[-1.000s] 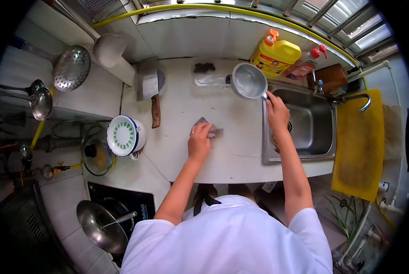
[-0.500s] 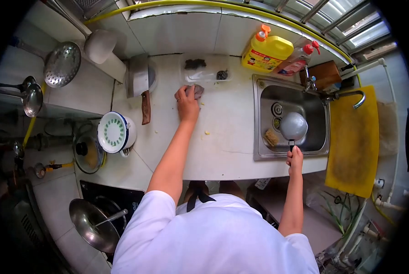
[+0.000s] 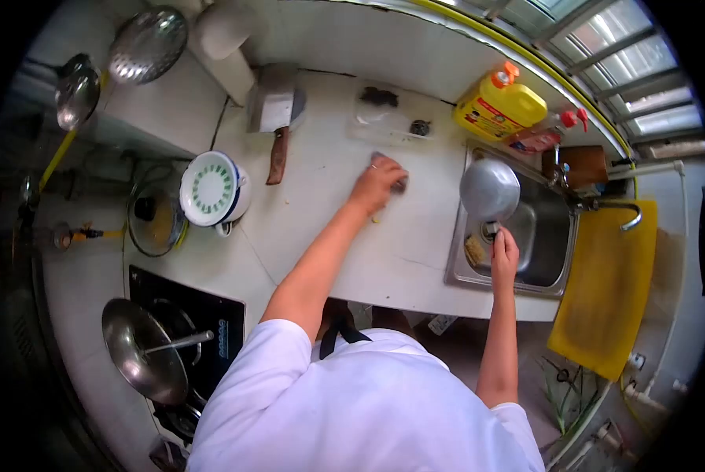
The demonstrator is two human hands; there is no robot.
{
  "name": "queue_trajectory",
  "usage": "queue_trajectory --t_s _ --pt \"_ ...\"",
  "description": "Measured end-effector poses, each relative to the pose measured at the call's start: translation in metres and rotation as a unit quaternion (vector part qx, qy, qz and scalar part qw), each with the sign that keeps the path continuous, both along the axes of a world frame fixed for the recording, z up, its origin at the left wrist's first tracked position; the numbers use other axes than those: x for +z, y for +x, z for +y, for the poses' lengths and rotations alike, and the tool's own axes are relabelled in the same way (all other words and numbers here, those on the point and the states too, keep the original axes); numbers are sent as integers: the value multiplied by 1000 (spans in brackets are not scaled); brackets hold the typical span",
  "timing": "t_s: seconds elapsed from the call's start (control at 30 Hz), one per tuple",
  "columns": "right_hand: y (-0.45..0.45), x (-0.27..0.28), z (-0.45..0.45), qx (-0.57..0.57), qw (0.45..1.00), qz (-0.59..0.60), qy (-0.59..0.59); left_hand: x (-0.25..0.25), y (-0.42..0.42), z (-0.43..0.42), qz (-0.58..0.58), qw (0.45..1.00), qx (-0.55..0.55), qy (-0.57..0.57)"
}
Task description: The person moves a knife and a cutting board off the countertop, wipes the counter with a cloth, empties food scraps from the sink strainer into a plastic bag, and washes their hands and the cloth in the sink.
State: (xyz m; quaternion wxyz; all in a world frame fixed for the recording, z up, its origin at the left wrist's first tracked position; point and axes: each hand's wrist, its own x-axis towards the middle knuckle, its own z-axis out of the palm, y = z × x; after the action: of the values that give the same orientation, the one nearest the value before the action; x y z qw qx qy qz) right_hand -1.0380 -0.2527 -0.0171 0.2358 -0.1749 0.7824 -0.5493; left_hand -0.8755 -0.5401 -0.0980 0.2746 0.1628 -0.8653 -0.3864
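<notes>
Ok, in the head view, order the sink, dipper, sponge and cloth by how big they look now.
1. Sink
2. Dipper
3. Sponge and cloth, unranked: the left hand covers much of the cloth.

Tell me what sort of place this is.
It looks like a kitchen, perhaps a small home one: there's a metal sink with a tap, a wok and a cleaver.
</notes>
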Motion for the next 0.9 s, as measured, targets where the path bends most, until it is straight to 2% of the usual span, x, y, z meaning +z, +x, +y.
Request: queue_trajectory --t_s 0.03,0.1,0.13,0.2,0.23,0.3,0.37,0.43,0.47,0.53,0.57,0.63,0.7,0.77,0.8,0.83,0.9 --pt "-1 4 -20 43 997 68 12 14 10 13 8 1000 11 13" --pt "5 26 -73 81 978 187 43 30 34 35 59 993 100 6" --pt "7 35 -97 102 971 214 41 35 49 42 56 993 108 7" --pt "6 43 -139 138 952 268 50 41 90 50 49 964 259 -32" --pt "4 41 -158 153 941 295 60 32 109 50 36 951 302 -49" --pt "-1 29 -191 162 930 326 57 20 144 46 -10 917 396 -52" --pt "-7 22 -214 169 935 305 58 6 166 35 -32 888 458 -15" --pt "-13 13 -230 168 936 297 83 5 169 24 -102 854 504 -81" --pt "-16 9 -235 168 939 289 84 3 164 19 -104 853 505 -78" --pt "-18 5 -241 174 941 278 84 0 144 18 -228 831 499 -90" --pt "-20 4 -242 179 944 267 80 2 135 24 -228 833 497 -86" --pt "-24 0 -244 181 943 270 73 10 112 35 -249 892 358 -120" --pt "-25 -1 -243 195 941 253 112 1 89 55 -205 938 250 -128" --pt "-29 -11 -243 187 947 251 77 -2 76 70 -119 982 126 -80" --pt "-32 -14 -242 191 950 238 73 13 72 70 -73 991 106 -41" --pt "-36 -14 -242 194 952 225 69 16 68 64 -69 991 103 -40" --pt "-39 -11 -241 192 954 229 35 14 70 41 -46 967 232 -94"
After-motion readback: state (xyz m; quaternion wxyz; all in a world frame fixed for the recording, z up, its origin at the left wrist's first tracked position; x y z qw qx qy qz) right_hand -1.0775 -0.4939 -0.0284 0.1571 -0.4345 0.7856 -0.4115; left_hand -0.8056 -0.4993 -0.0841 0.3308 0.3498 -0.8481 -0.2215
